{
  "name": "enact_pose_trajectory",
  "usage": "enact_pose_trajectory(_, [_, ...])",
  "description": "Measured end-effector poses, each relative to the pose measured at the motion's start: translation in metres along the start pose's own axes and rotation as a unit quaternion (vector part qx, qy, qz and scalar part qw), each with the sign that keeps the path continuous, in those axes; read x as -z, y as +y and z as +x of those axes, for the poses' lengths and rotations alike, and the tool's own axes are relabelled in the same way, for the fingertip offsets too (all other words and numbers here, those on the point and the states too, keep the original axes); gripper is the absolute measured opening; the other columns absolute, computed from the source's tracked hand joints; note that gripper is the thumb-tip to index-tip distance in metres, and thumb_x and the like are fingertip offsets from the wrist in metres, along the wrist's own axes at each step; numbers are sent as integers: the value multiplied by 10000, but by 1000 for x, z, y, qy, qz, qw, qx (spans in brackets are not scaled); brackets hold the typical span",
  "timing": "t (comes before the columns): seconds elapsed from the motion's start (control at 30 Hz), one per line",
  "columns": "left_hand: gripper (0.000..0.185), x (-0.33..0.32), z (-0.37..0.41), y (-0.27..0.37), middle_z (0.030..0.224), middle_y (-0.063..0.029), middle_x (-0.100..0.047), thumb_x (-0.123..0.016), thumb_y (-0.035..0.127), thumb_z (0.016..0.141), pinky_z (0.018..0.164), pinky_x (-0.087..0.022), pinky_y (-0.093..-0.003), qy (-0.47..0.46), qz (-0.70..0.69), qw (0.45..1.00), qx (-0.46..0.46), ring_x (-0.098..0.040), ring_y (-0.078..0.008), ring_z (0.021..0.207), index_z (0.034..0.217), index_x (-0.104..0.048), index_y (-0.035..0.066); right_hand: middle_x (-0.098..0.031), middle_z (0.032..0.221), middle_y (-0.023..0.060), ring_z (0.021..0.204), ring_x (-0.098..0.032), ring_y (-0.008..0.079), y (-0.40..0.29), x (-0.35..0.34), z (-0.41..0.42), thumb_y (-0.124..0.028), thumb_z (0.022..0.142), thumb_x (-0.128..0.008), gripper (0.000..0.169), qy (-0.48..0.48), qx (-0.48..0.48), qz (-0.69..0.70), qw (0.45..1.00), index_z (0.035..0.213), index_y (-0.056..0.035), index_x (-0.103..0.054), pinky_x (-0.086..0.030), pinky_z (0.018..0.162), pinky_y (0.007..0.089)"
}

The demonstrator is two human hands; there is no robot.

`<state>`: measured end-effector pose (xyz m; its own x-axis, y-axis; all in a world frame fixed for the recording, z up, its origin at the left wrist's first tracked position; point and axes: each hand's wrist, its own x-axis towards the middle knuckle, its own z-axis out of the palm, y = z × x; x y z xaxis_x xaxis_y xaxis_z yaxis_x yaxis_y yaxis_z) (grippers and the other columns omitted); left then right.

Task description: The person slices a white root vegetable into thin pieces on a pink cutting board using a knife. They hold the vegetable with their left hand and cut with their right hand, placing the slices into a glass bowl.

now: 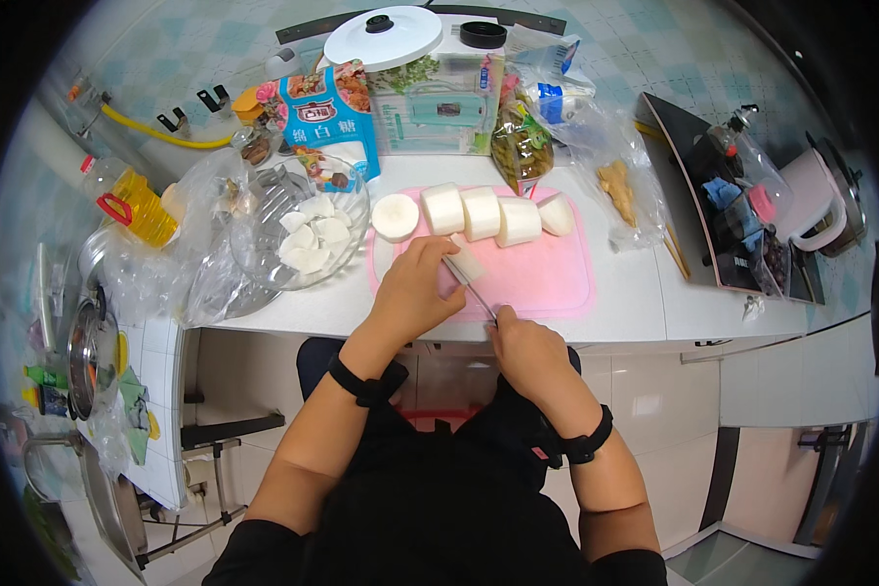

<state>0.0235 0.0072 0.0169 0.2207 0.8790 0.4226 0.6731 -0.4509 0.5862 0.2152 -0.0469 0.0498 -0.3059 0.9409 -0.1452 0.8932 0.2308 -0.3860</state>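
My right hand (531, 355) grips a knife (481, 297) by its handle. Its narrow blade points up and left, lying against a small cut piece of white radish (469, 261) on the pink cutting board (535, 282). My left hand (416, 289) curls over the blade's tip end, its fingertips on that piece. Behind it, peeled radish chunks (481, 212) line the board's far side, and a round chunk (395, 217) rests at the far left. Left of the board, a clear glass bowl (355, 245) holds several thin white slices (315, 238).
A blue sugar bag (329, 121) and a printed box (439, 102) stand behind the board, beside a pack of green pickles (521, 143). Ginger (617, 192) lies on a plastic bag at right, near a black cooktop (696, 198). An oil bottle (139, 205) is at left.
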Motion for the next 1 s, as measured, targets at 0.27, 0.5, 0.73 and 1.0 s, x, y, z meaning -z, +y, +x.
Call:
enact_pose_trajectory(0.27, [496,2,0,4,1196,-124,-594,-736,135,714,911,-492,-392,-12,18,1000,-2,-589,-334,1069,1170,-550,80,-683,791,242,771,-685,420,4,-4,-11,-93,918,-465,137,-39,-32,-26,998,998,7,-512,-540,674,512])
enact_pose_trajectory(0.5, [495,4,-3,5,1211,-131,-595,-733,141,729,922,-492,-394,-13,34,999,4,-593,-333,1081,1189,-560,79,-686,771,232,729,-693,408,7,-7,-26,-69,893,-471,129,-39,-38,-44,998,990,7,-511,-552,633,496])
enact_pose_trajectory(0.73, [461,7,0,5,1171,-127,-618,-722,166,765,919,-495,-367,-37,10,998,45,-610,-299,1064,1193,-569,87,-659,681,218,654,-668,410,21,0,-45,-162,938,-504,139,6,-15,-21,1000,933,-26,-528,-526,576,499])
enact_pose_trajectory(1.0, [413,19,-2,10,1197,-117,-634,-711,163,810,902,-500,-336,-65,-1,994,91,-624,-276,1067,1200,-610,74,-587,599,201,580,-594,423,35,-12,-55,-220,964,-566,222,82,1,138,987,890,-23,-493,-459,519,498])
